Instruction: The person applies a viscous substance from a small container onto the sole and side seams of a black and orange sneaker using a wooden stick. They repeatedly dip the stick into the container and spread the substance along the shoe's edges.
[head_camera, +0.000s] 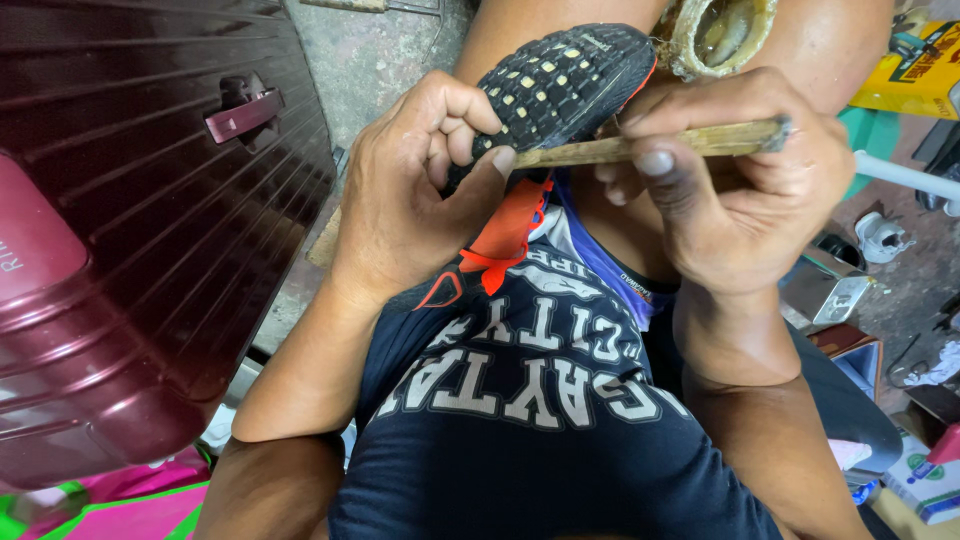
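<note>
Item in hand: a sports shoe (560, 85), black studded sole turned up, orange upper hanging below; it is lying over the person's lap, between the two hands.
Left hand (410, 195): it is clamping the shoe at the heel end of the sole, fingers curled over the edge, thumb pressing toward the seam just beside the stick's tip.
Right hand (735, 175): it is pinching a wooden stick (650, 147) between thumb and bent fingers, closed firmly round the shaft, with the far end of the stick jutting out past the knuckles.
Stick tip: it is meeting the sole edge right at the left thumb; whether anything is on the tip cannot be told.
Above the right grip: a crusted open pot (722, 35) with a pale yellowish mass inside is resting by the knee, within short reach.
Outside the left grip: a dark red ribbed suitcase (140, 230) is standing well apart from the work.
Handling judgement: the step is likely going best with the left hand bracing the shoe hard against the lap, so the sole is not shifting under the stick.
Stroke judgement: short, shallow passes kept along the seam are probably suiting the narrow gap.
Risk judgement: the left thumb is sitting very near the tip, so a slip is likely landing on it.
</note>
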